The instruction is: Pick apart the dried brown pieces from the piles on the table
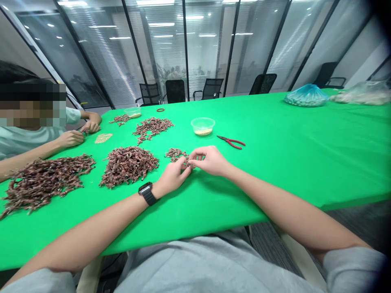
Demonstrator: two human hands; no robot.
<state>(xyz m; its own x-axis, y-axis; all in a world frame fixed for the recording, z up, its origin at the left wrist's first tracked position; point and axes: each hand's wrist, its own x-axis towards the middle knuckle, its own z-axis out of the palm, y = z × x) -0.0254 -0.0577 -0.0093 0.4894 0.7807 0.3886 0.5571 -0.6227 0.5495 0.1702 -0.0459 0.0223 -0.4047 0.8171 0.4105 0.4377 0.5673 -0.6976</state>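
Observation:
My left hand [173, 177], with a black watch [148, 193] on its wrist, meets my right hand [211, 160] fingertip to fingertip above the green cloth. Both are closed in a pinch on a small brown piece [188, 162], mostly hidden by the fingers. Just behind them lies a small pile of similar brown pieces [175, 154]. To the left of my left hand is a large heap of brown knobbly pieces [130, 166] with thin, wiry ends. Beyond my right hand stand a clear plastic bowl [203, 123] with small yellowish bits in it and red-handled pliers [232, 142].
A co-worker's hands [75, 137] are at the left, near a yellowish patch of bits [104, 138]. More brown heaps [45, 179] and a second bowl [132, 111] lie on that side. A blue bag [306, 96] and a clear bag [363, 93] stand far right.

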